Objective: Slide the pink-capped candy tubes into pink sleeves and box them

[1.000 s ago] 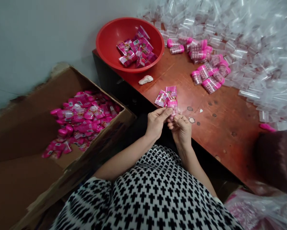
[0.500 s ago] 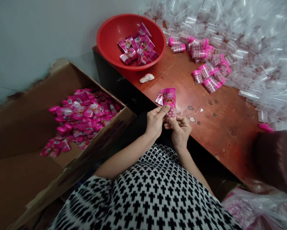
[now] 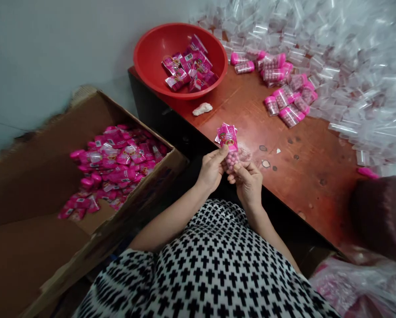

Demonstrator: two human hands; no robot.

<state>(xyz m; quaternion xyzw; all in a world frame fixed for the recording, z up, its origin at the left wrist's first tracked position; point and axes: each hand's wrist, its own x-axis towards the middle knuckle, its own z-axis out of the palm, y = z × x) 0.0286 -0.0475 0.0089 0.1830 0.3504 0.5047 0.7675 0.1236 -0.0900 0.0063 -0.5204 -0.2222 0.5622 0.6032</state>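
Observation:
Both my hands meet over the near edge of the reddish wooden table (image 3: 303, 168). My left hand (image 3: 211, 170) pinches a pink printed label sleeve (image 3: 228, 136) with thumb and forefinger. My right hand (image 3: 248, 180) grips a small clear bottle of pink candy balls (image 3: 231, 160) from below. The sleeve sits on the bottle's upper part. A red bowl (image 3: 151, 53) at the table's far corner holds more pink sleeves (image 3: 189, 66). Several filled pink-capped bottles (image 3: 284, 88) lie further back on the table.
An open cardboard box (image 3: 52, 145) to my left holds a heap of wrapped pink bottles (image 3: 113, 161). A large pile of clear plastic bags (image 3: 356, 66) covers the table's far right. A white crumpled scrap (image 3: 201, 108) lies near the bowl. Another person's head (image 3: 381, 216) shows at right.
The pink sleeve has been drawn down over the bottle and now looks narrower and more bunched. My hands stayed at the table edge, shifting only slightly.

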